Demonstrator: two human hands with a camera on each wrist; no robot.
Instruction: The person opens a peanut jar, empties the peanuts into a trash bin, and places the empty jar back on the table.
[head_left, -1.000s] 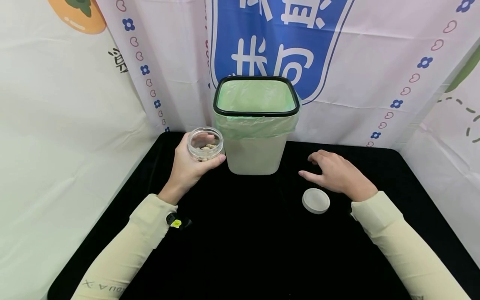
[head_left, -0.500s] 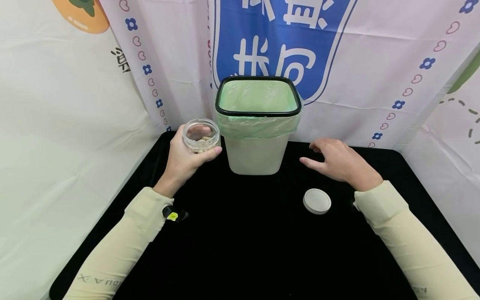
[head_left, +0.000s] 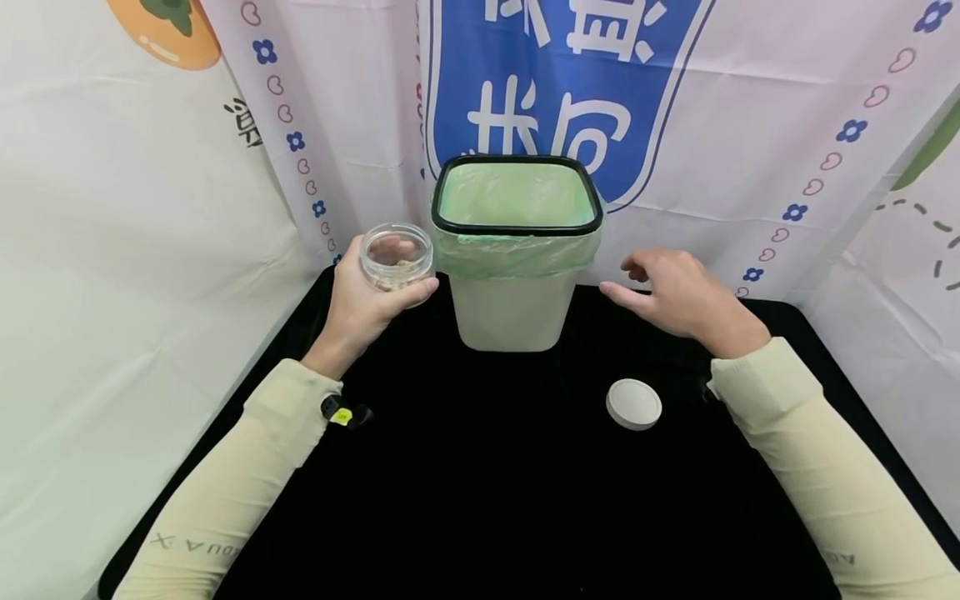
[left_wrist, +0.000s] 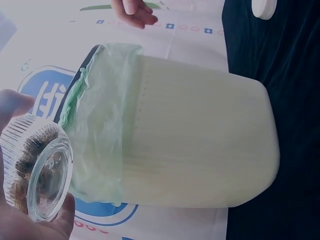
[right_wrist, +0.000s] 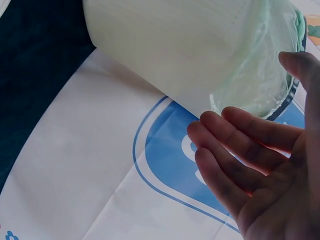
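Left hand (head_left: 354, 302) is gripping the clear jar (head_left: 397, 272) around its sides, smart since I'm guessing light, slick, maybe breakable. Right hand (head_left: 681, 293) is hanging empty, thumb and fingers apart.

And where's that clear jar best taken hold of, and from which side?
Probably round the side wall of the clear jar, from the left, as the left hand does: the wall is round, the open mouth is left uncovered, and the bin stands to its right.
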